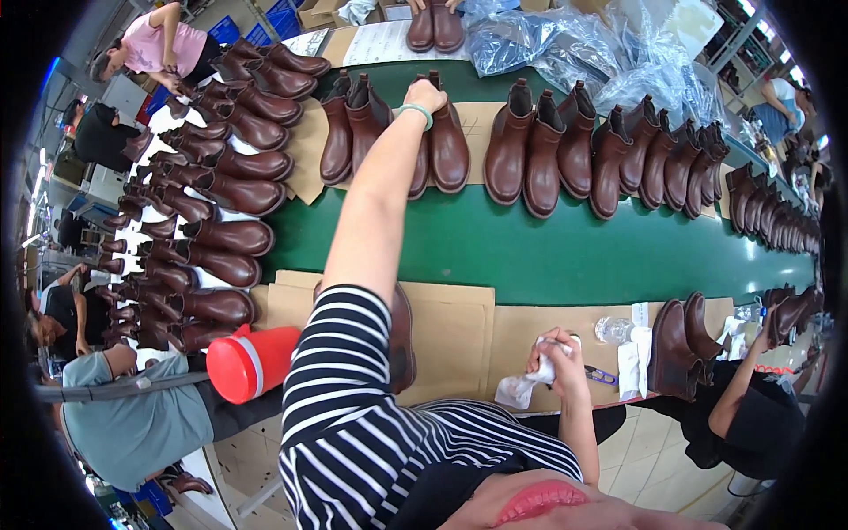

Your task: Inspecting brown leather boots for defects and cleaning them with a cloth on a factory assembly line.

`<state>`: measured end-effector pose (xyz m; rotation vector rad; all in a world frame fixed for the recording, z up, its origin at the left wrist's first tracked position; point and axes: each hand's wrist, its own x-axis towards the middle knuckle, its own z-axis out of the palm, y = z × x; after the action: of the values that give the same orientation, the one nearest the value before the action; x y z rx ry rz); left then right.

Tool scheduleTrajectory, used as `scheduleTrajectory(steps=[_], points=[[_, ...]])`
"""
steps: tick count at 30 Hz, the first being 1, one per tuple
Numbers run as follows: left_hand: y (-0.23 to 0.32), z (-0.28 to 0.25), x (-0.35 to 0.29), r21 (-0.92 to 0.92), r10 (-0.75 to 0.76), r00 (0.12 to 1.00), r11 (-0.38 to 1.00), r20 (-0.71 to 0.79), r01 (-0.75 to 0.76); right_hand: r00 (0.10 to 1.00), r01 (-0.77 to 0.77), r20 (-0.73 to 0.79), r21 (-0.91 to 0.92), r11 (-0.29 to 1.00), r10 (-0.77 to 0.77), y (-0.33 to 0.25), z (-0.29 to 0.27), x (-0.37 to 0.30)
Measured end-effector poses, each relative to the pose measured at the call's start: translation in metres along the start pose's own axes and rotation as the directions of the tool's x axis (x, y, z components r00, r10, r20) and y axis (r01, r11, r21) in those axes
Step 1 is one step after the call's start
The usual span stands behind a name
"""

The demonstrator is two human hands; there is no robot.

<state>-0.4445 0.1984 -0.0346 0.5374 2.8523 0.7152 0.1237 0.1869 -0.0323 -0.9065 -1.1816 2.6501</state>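
Observation:
My left arm reaches across the green table, and my left hand [426,95] is closed at the top of a brown ankle boot [450,150] in the far row. Other brown boots [336,141] stand beside it on cardboard, partly hidden by my forearm. Close to me, my right hand [565,358] is closed around a crumpled white cloth [521,386]. Another brown boot [403,340] lies on the near cardboard [446,344], mostly covered by my striped sleeve. To the right of my right hand are a purple-handled tool [601,376] and a clear plastic bottle [614,330].
More boots [541,159] line the far side rightward. A rack of boots [234,238] fills the left, near a red container [252,362]. Clear plastic wrapping [548,49] lies at the back. Co-workers [128,415] stand left, right and opposite.

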Motion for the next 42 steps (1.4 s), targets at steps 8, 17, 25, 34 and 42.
scheduleTrajectory(steps=[8, 17, 25, 34, 42], points=[[-0.044, -0.008, 0.02, 0.086, 0.039, 0.997, 0.995, 0.062, -0.044, 1.0, 0.007, -0.015, -0.007, 1.0, -0.007, -0.003, -0.001, -0.026], [0.009, -0.112, -0.23, -0.008, 0.369, 0.893, 0.923, -0.257, -0.384, 0.99, 0.134, -0.061, 0.113, 0.985, -0.128, -0.007, -0.019, -0.063], [0.026, -0.043, -0.433, -0.22, 0.393, 0.919, 0.893, -0.038, -0.392, 0.958, 0.26, -0.14, 0.043, 0.965, -0.252, -0.013, -0.042, -0.086], [0.031, -0.046, -0.486, -0.339, 0.405, 0.913, 0.867, 0.053, -0.365, 0.948, 0.26, -0.166, -0.079, 0.962, -0.27, -0.015, -0.041, -0.078], [0.024, 0.031, -0.423, -0.669, 0.631, 0.769, 0.529, -0.102, -0.523, 0.943, 0.306, -0.041, -0.275, 0.911, -0.329, -0.045, 0.027, -0.008]])
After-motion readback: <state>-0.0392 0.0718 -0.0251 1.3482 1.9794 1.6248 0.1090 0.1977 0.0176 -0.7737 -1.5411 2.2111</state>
